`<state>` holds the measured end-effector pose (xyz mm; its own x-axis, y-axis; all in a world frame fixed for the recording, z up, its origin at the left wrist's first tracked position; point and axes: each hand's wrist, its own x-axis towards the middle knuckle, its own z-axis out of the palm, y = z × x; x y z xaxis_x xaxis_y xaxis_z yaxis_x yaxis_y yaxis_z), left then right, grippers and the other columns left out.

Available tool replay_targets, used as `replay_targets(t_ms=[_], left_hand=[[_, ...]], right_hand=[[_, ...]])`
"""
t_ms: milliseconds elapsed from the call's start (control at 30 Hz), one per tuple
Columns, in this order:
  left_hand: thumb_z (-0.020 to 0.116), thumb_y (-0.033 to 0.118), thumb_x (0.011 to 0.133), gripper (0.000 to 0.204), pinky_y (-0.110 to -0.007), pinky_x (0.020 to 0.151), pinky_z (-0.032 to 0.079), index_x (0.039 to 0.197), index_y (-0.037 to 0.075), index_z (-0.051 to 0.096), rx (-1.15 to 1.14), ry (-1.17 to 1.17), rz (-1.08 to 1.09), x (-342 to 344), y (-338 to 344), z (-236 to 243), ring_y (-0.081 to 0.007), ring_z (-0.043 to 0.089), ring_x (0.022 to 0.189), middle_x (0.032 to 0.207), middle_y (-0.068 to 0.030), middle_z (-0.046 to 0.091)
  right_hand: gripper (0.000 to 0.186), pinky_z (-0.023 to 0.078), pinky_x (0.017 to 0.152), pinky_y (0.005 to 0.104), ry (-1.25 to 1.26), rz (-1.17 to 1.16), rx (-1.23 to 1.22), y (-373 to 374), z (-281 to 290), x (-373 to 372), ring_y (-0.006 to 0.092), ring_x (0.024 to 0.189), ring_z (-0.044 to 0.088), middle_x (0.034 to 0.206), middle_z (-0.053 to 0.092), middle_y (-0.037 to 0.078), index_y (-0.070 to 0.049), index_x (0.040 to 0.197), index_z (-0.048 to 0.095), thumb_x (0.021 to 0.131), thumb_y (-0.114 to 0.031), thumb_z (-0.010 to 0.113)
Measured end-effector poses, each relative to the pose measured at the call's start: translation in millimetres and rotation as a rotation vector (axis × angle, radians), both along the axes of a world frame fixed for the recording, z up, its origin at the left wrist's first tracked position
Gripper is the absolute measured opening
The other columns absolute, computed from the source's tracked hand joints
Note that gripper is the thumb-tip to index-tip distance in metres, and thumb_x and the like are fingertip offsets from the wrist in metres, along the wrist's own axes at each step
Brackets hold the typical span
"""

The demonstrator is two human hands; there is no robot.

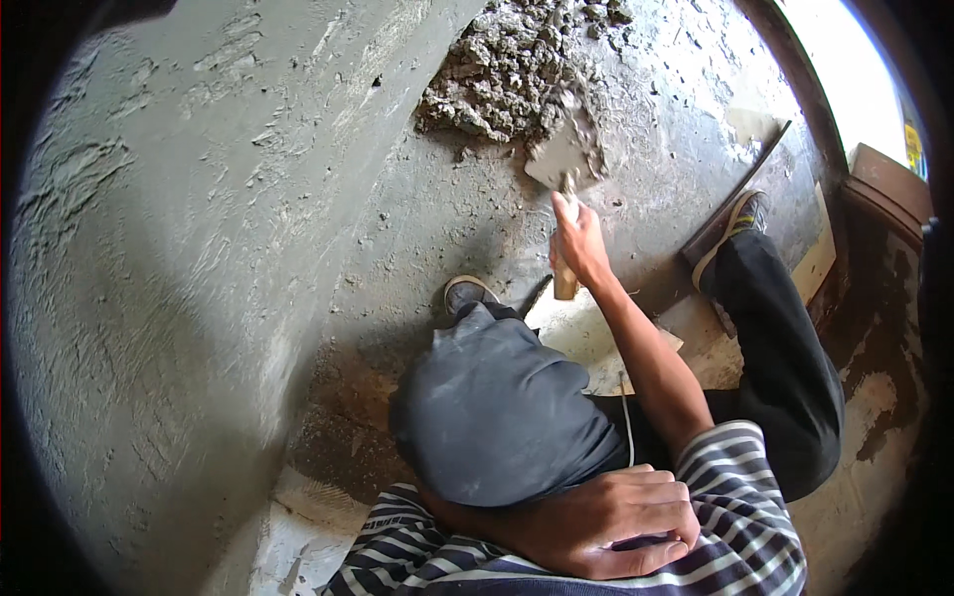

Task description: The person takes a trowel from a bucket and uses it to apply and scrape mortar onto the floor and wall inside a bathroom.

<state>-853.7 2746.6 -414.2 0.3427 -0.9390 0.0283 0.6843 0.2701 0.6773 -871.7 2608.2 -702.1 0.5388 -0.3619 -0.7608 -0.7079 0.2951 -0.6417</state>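
My right hand [579, 243] is closed around the wooden handle of a trowel [565, 167], pointing it away from me. The blade is smeared with wet mortar, and its far end meets the near side of a grey mortar heap [494, 79] on the floor. Across my lap rests my left hand [616, 521], its fingers loosely curled toward the thumb with nothing visible in them. It lies close to my right sleeve, beside my bent left knee in dark trousers.
A rough, freshly plastered wall [189, 258] rises along the left. Below the trowel lies a pale board [581, 333], partly hidden by my arm. A dark strip [740, 189] lies beside my right shoe. A brown box-like thing [887, 194] stands at the far right edge.
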Motion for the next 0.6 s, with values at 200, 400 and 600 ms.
replay_targets(t_ms=[200,400,600], left_hand=[[0.056,0.016,0.09,0.013,-0.036,0.077,0.039,0.096,0.004,0.057,0.079,-0.082,-0.017,7.1,1.1,-0.9,-0.0235,0.054,0.084,0.091,-0.0088,0.056],[0.054,0.014,0.091,0.011,-0.035,0.078,0.039,0.097,0.005,0.056,0.203,-0.094,0.046,8.9,1.0,2.2,-0.0232,0.054,0.085,0.093,-0.0082,0.057],[0.054,0.015,0.091,0.012,-0.035,0.08,0.04,0.098,0.005,0.056,0.247,-0.162,0.089,3.0,-0.9,5.3,-0.0229,0.055,0.089,0.094,-0.0078,0.058]], right_hand=[[0.012,0.045,0.038,0.0327,-0.062,-0.031,-0.018,24.8,-20.4,69.2,0.0172,0.041,0.053,0.053,0.052,0.006,0.0,0.081,0.048,0.078,-0.009,0.057],[0.016,0.047,0.037,0.0346,-0.116,-0.166,-0.028,45.4,-25.4,95.8,0.0192,0.039,0.054,0.053,0.053,0.009,0.0,0.063,0.048,0.075,-0.005,0.057],[0.012,0.047,0.037,0.0343,-0.24,-0.375,0.293,60.6,-22.0,125.4,0.02,0.039,0.054,0.054,0.054,0.01,0.001,0.067,0.051,0.074,-0.002,0.06]])
